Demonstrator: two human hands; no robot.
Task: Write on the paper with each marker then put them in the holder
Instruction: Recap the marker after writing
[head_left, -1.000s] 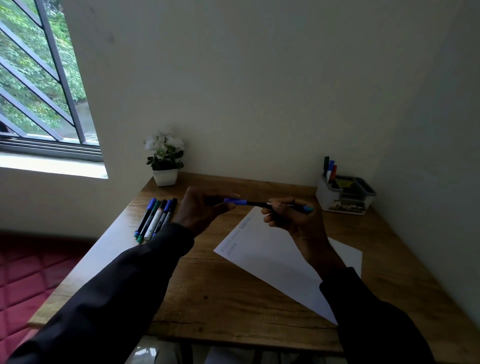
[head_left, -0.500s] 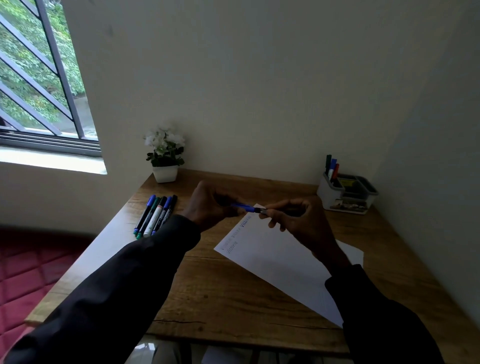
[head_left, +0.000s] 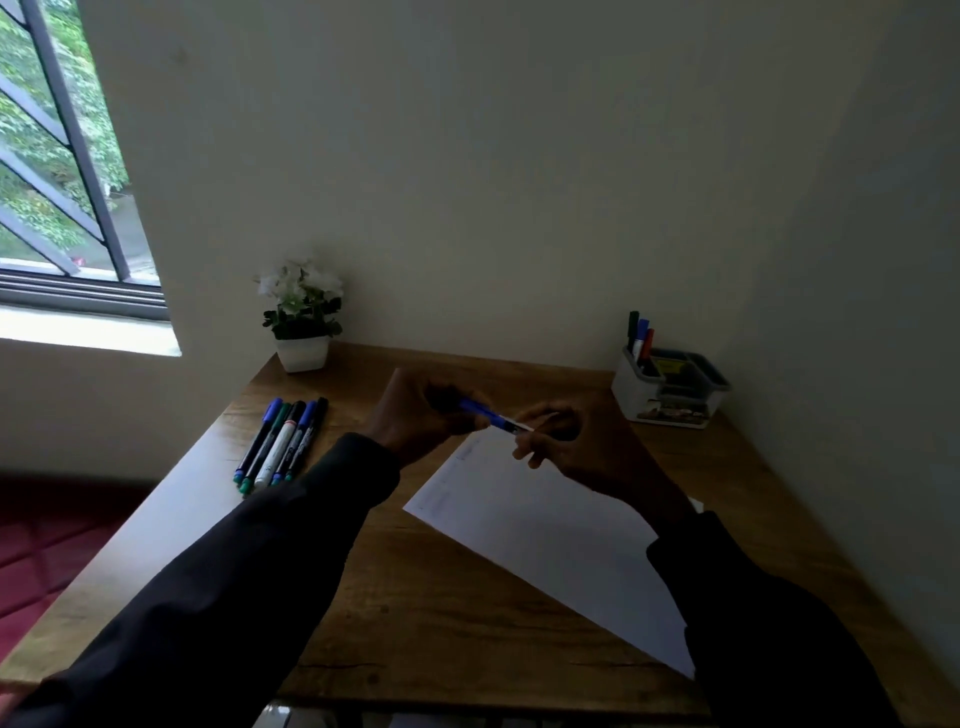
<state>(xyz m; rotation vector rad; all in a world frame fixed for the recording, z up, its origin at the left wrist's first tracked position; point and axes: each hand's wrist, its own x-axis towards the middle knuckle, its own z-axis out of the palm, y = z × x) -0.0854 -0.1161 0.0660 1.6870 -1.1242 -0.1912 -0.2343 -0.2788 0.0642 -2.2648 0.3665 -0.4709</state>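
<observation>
Head view: the left grip (head_left: 415, 415) and the right grip (head_left: 576, 447) are close together above the desk (head_left: 441, 597). Both hold one blue marker (head_left: 485, 412). The left grip's fingers curl round the blue end. The right grip pinches the other end, which is mostly hidden under its fingers. I cannot tell if the cap is on or off.

The paper (head_left: 545, 535) lies flat on the desk, just under the right grip and reaching toward the person. Some faint writing sits near the paper's far edge, too pale to read. The right sleeve covers part of the paper.

Left of the left grip, a row of five markers (head_left: 283, 441) lies side by side on the desk. Beyond the left grip stands a small white pot of flowers (head_left: 303, 325). Far to the right of the right grip, in the desk's corner, stands the holder (head_left: 636, 389) with three markers in it (head_left: 641, 338). The other parts of the holder are too dark to make out.
</observation>
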